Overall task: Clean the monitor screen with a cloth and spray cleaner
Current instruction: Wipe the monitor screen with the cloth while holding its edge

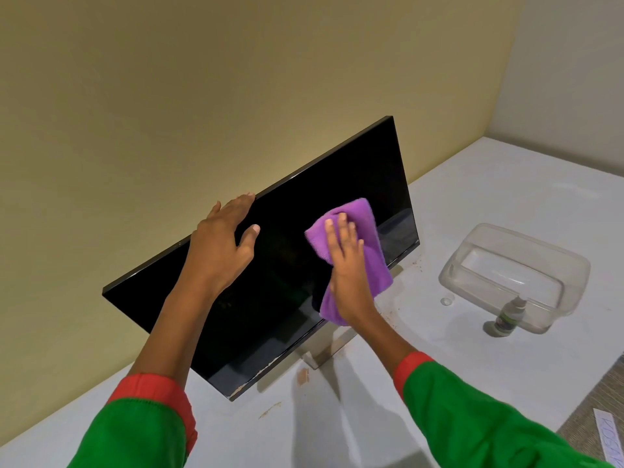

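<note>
Item: monitor (277, 265), black screen unlit, standing tilted on its stand at the centre of the frame on a pale counter (472, 383), against a yellowish wall. Step in hand, by judgement: the wiping step, the cloth being already flat on the glass and the spray cleaner set aside. Item: cloth (368, 251), purple, folded into a pad, lying on the right-hand part of the screen, right of centre in the frame. Item: right hand (347, 275), fingers extended and close together, palm flat on the cloth, pressing it to the screen (it presses rather than grips). Item: left hand (223, 244), opened wide, fingers hooked over the monitor's top edge and thumb resting on the front of the glass, steadying the panel; it holds nothing else. Item: spray bottle (506, 319), small, upright on the counter at the right of the frame, just in front of a clear plastic container (516, 275); a small clear cap (446, 301) lies near it. Next move, by judgement: strokes of the cloth across the parts of the screen it does not now cover, chiefly the left and lower areas, with even light pressure, while the left hand braces the top edge so the tilted panel does not rock on its stand. Whether the screen is wet or streaked cannot be told.
</note>
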`<state>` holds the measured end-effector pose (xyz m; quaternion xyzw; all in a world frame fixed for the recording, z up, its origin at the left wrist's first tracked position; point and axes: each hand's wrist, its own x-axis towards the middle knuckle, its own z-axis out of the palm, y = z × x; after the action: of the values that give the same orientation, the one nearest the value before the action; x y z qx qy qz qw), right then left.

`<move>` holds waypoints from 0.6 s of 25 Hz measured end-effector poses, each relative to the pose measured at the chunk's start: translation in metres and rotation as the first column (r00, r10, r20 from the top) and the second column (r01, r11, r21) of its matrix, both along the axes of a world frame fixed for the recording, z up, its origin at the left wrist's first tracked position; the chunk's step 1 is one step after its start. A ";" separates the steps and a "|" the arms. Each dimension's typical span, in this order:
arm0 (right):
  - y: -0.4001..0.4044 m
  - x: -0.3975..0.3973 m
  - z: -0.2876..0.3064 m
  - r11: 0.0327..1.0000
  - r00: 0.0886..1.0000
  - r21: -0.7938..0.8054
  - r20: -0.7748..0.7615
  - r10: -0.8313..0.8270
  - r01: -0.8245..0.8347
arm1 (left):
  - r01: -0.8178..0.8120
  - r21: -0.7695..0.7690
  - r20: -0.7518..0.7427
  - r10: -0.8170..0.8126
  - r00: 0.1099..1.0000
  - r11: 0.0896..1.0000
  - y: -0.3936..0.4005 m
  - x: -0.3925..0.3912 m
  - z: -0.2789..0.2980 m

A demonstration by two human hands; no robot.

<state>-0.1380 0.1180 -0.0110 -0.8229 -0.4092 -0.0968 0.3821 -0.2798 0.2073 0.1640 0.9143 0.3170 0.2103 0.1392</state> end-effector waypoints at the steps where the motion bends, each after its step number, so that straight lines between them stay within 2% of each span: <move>1: -0.004 0.006 -0.005 0.996 0.990 0.003 -0.103 -0.091 0.092 | 0.004 -0.001 0.005 -0.004 1.000 1.000 0.000 0.000 0.000; 3: -0.018 0.011 -0.016 0.967 0.930 -0.016 -0.271 -0.249 0.254 | 0.015 0.016 0.022 -0.015 1.000 1.000 0.000 0.000 -0.001; 5: -0.026 -0.004 -0.014 0.976 0.895 0.006 -0.401 -0.196 0.217 | 0.034 0.053 0.053 -0.037 0.998 0.998 -0.001 0.001 -0.002; 6: -0.024 -0.014 -0.008 0.988 0.909 0.046 -0.400 -0.115 0.146 | 0.042 0.065 0.070 -0.046 0.996 0.997 -0.001 0.001 -0.002; 7: -0.020 -0.021 0.003 0.982 0.927 0.155 -0.373 -0.046 0.111 | 0.046 0.072 0.081 -0.052 0.995 0.996 -0.001 0.001 -0.002; 10: 0.004 -0.007 0.046 0.962 0.968 0.274 -0.242 0.058 0.011 | 0.052 0.087 0.092 -0.060 0.994 0.995 -0.002 0.001 -0.003; 13: 0.018 0.035 0.080 0.950 0.970 0.312 -0.234 0.064 0.012 | 0.042 0.069 0.085 -0.048 0.995 0.997 0.001 0.002 -0.002; 15: 0.017 0.064 0.079 0.942 0.970 0.330 -0.243 0.021 0.062 | 0.029 0.030 0.069 -0.031 0.997 0.999 0.002 0.003 -0.005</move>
<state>-0.0740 0.1354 0.0678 -0.7557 -0.3282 -0.0673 0.5627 -0.2764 0.2090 0.1593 0.9129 0.2953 0.2446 0.1401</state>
